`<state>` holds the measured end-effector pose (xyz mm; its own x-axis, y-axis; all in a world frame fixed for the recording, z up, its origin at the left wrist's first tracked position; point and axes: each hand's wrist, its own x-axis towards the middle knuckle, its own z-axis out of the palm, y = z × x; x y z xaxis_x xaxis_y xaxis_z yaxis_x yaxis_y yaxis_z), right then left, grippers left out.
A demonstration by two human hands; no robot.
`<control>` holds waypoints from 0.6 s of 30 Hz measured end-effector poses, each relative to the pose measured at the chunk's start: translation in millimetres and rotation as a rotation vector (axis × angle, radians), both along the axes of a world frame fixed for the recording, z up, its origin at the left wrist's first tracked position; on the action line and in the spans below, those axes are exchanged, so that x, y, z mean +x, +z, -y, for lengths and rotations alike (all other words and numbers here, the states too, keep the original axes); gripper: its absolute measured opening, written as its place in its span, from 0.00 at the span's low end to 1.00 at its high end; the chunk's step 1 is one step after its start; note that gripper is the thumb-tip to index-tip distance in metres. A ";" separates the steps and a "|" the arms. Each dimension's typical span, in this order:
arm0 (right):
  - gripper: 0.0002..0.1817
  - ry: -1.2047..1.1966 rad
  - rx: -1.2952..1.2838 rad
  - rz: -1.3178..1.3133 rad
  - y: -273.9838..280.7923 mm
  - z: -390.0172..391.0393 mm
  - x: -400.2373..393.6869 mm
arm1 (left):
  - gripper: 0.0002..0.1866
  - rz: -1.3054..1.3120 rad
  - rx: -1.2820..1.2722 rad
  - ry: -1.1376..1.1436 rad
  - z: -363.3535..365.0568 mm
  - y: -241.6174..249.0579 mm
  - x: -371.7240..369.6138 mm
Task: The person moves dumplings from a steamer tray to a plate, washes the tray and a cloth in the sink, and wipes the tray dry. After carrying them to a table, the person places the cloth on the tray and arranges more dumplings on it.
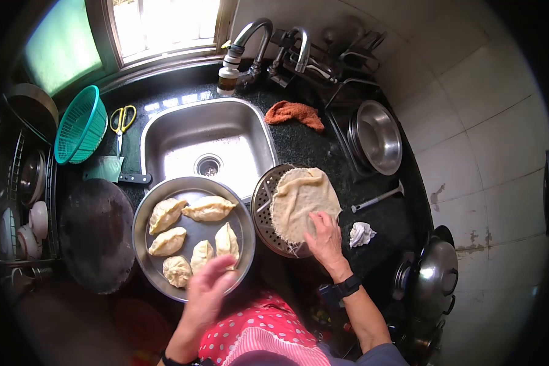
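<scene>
Apron, red w/ white dots and a pink-striped panel (pixel 244 323), bottom ctr of frame. Just above it, L hand (pixel 208 291), motion-blurred, fingers loosely apart, grasping nothing visible, over the lower R part of a round, shallow grey metal pan (pixel 139 235); can't tell if it touches the food. Pan, lower ctr-L, holds six pale pleated dumplings (pixel 167 241): five crescents plus one round, at the bottom.

R hand (pixel 324 239), lower ctr-R, black band at wrist, fingers bent, tips on the lower R part of a round off-white cloth (pixel 302 204); can't tell if it's pinching or just resting. Cloth lies creased, w/ a fold along its top, over a round perforated metal tray (pixel 263 210), whose L side shows.

Crumpled white wad (pixel 361 234) R of that hand. Dark round board (pixel 97 235) L of pan.

Farther: rectangular stainless sink (pixel 177 143), upper ctr, pan overlapping its near edge. Black-handled cleaver (pixel 107 168), yellow-handled scissors (pixel 121 122) and green plastic basket (pixel 81 125), upper L; rust-orange rag (pixel 294 114), R of sink. Curved chrome faucet (pixel 257 38), top ctr; bright window (pixel 168 27) behind, top L.
</scene>
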<state>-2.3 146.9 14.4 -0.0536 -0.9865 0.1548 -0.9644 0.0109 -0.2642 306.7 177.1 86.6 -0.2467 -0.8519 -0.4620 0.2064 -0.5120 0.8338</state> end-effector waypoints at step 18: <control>0.10 0.081 0.013 0.002 -20.1 10.8 -48.7 | 0.25 -0.039 0.504 0.723 -100.7 -45.3 39.2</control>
<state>-51.0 136.1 -5.7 0.0264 -0.9895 0.1420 -0.9616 -0.0639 -0.2669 345.9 277.8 41.3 0.2508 -0.5026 -0.8273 0.6459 -0.5497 0.5298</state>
